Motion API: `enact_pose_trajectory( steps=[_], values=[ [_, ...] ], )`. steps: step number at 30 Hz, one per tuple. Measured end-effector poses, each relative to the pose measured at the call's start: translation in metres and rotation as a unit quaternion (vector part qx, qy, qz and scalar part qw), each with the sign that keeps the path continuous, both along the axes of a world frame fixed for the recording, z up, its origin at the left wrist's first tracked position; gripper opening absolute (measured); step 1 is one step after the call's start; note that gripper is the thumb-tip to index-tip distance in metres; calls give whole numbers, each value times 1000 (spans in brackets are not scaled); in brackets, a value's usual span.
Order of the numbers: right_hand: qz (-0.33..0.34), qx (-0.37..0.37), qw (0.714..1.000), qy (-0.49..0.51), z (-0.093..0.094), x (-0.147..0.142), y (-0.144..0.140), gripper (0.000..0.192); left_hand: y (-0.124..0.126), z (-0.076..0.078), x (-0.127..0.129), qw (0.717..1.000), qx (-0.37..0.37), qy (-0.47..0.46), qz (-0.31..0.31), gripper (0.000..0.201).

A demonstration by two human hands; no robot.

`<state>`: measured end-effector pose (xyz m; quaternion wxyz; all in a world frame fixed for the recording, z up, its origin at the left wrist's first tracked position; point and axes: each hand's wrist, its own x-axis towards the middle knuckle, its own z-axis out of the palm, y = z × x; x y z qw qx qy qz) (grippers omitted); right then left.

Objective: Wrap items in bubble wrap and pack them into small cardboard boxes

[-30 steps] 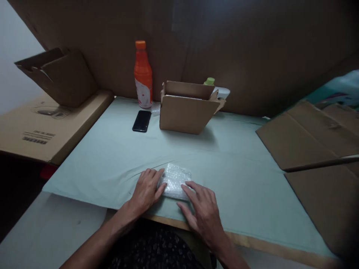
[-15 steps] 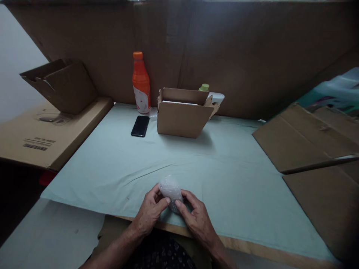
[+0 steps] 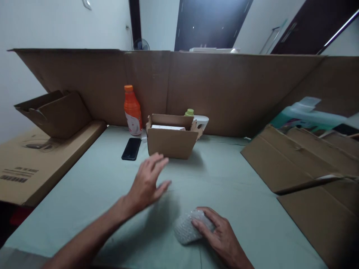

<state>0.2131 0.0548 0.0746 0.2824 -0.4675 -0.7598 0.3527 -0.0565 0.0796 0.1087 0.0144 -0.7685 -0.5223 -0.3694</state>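
Note:
My right hand [image 3: 220, 231] grips a bubble-wrapped bundle [image 3: 188, 227] low over the front of the cloth; what is inside the wrap cannot be made out. Reaching forward, my left hand [image 3: 148, 179] is open and bare, its fingers stretched toward an open cardboard box [image 3: 171, 142]. Its fingertips overlap the box's lower front edge in view; whether they touch it, I cannot tell. Inside the box a white flat item [image 3: 167, 127] shows at the top.
Left of the box lie a black phone [image 3: 131, 149] and an orange bottle [image 3: 132, 112]. A white bottle with a green cap [image 3: 189, 112] stands behind it. Cardboard boxes [image 3: 283, 160] line the right side, another box [image 3: 60, 116] the left. A tall cardboard wall [image 3: 224, 89] closes the back.
My left hand has let go of the bubble-wrapped bundle and moved forward toward the box. The bundle stays in my right hand, shifted right. The camera view has tilted up.

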Motion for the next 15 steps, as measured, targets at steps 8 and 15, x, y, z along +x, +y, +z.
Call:
enact_pose_trajectory(
  steps=[8, 15],
  values=[
    [-35, -50, 998, -9, 26, 38, 27, 35, 146, 60, -22, 984, -48, 156, 76, 15],
    [-146, 81, 975, 148, 97, 64, 53, 38, 27, 45, -10, 984, 8, 174, 42, 25]
  ],
)
